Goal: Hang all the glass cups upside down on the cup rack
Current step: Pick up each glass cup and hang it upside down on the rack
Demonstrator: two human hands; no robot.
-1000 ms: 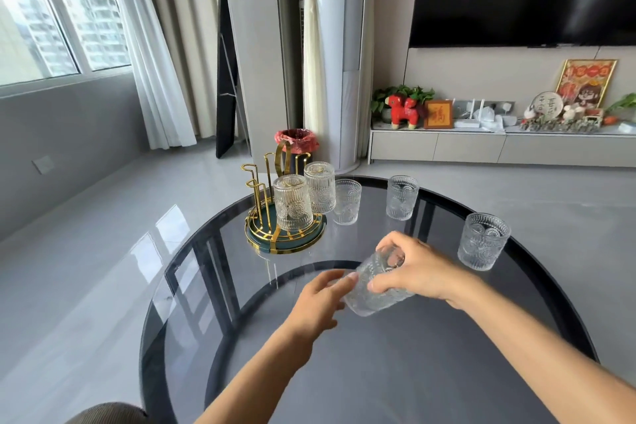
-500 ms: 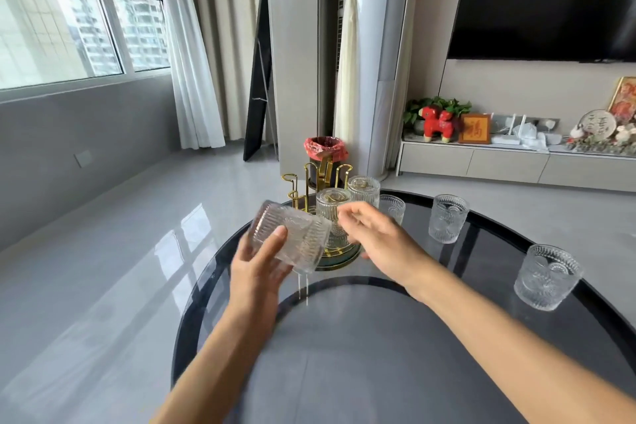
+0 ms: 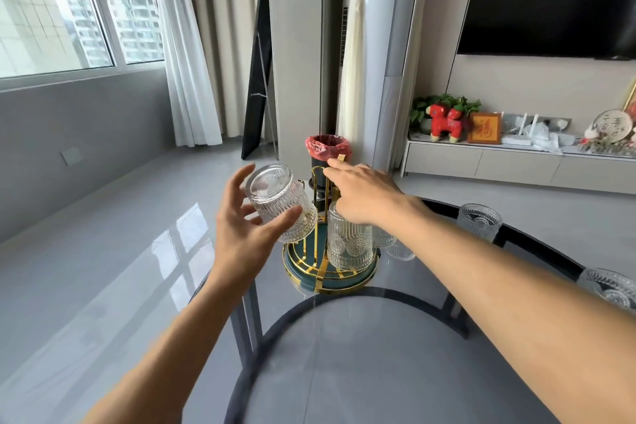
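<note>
My left hand [image 3: 242, 234] holds a ribbed glass cup [image 3: 280, 203] upside down and tilted, just above the left side of the cup rack [image 3: 327, 277], a gold wire stand on a round green base. My right hand [image 3: 361, 193] reaches over the rack, its fingers on the gold top handle. An inverted cup [image 3: 349, 241] hangs on the rack below that hand; another sits partly hidden behind my wrist. Two upright cups [image 3: 480, 222] [image 3: 611, 287] stand on the table at the right, and one more [image 3: 401, 251] shows under my right forearm.
The round dark glass table [image 3: 344, 354] has its left edge close to the rack. Behind the rack on the floor stands a bin with a red bag [image 3: 327, 151]. A TV cabinet [image 3: 516, 162] runs along the right wall.
My left hand has carried the cup forward to the rack and turned it bottom-up. My right hand has moved from near the hung cups up to the rack's top handle.
</note>
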